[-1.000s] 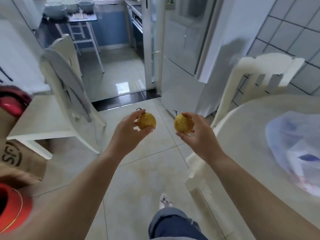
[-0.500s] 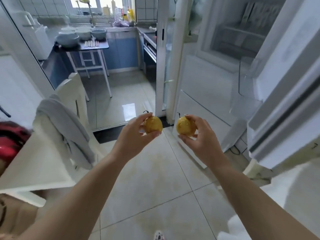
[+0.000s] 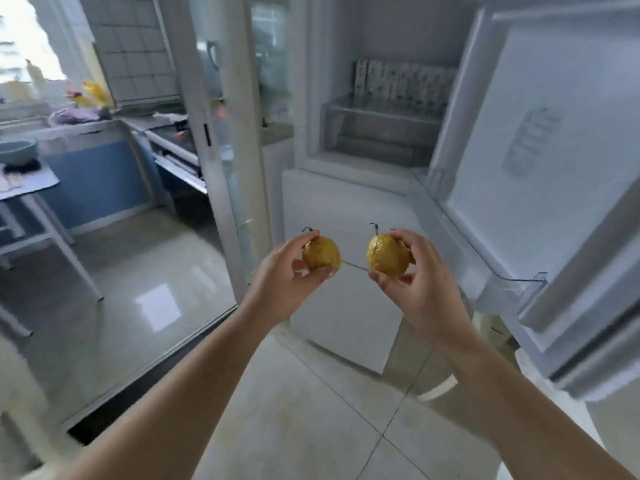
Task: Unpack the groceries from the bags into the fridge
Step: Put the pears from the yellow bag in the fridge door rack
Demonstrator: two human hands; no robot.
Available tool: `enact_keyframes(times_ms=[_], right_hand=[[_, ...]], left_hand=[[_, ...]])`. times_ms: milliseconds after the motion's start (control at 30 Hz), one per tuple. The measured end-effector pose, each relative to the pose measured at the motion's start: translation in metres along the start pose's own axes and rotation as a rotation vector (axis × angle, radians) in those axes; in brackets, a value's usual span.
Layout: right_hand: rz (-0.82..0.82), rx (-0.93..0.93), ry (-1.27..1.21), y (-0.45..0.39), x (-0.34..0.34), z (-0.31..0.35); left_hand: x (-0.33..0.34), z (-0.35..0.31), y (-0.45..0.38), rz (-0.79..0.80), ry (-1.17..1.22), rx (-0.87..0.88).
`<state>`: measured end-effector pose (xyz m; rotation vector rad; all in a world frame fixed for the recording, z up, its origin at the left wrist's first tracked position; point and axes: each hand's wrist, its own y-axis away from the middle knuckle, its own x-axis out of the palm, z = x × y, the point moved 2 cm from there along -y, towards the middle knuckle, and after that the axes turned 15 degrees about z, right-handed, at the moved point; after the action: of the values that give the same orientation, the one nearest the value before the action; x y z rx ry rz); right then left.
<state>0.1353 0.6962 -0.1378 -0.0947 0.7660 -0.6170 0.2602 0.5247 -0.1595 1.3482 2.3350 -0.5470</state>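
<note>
My left hand (image 3: 282, 280) grips a small yellow wrinkled fruit (image 3: 322, 253) with a dark stem. A second yellow fruit (image 3: 388, 255) of the same kind sits in the fingers of my right hand (image 3: 420, 284). Both are held up side by side in front of the white fridge (image 3: 346, 209). The fridge's upper compartment (image 3: 384, 126) stands open, with clear shelves and a row of patterned cartons (image 3: 403, 83) at the back. Its upper door (image 3: 540, 161) is swung open on the right. The lower door is closed.
A glass sliding door frame (image 3: 221, 150) stands left of the fridge, with a kitchen beyond it. A small table (image 3: 31, 188) with a bowl (image 3: 17, 152) is at far left. Pale tiled floor (image 3: 311, 410) lies below my arms.
The view has swung up and closer to the fridge; its open upper compartment now fills the upper middle. The chairs and table with the bag have left the view. Both hands still hold the fruits.
</note>
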Motion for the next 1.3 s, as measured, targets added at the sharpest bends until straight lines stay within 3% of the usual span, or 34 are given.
enact_keyframes(times_ms=[267,400,867,1100,1300], right_hand=[[-0.267,0.122,0.168,-0.032,-0.043,0.003],[-0.320,0.169,0.242,-0.053,-0.067,-0.007],[-0.292,0.290,0.378,-0.111,-0.120,-0.067],[-0.156,0.514,0.560,-0.134,-0.129,-0.083],[-0.045,0.696,0.715,-0.150,-0.127,-0.093]], left_hand=[[0.005,-0.031,-0.089,0.243,0.067,0.203],[0.015,-0.047,-0.129,0.254,-0.008,0.294],[0.059,-0.076,-0.259,0.375,-0.098,0.450],[0.076,-0.078,-0.321,0.528,-0.206,0.464],[0.093,-0.074,-0.356,0.658,-0.499,0.442]])
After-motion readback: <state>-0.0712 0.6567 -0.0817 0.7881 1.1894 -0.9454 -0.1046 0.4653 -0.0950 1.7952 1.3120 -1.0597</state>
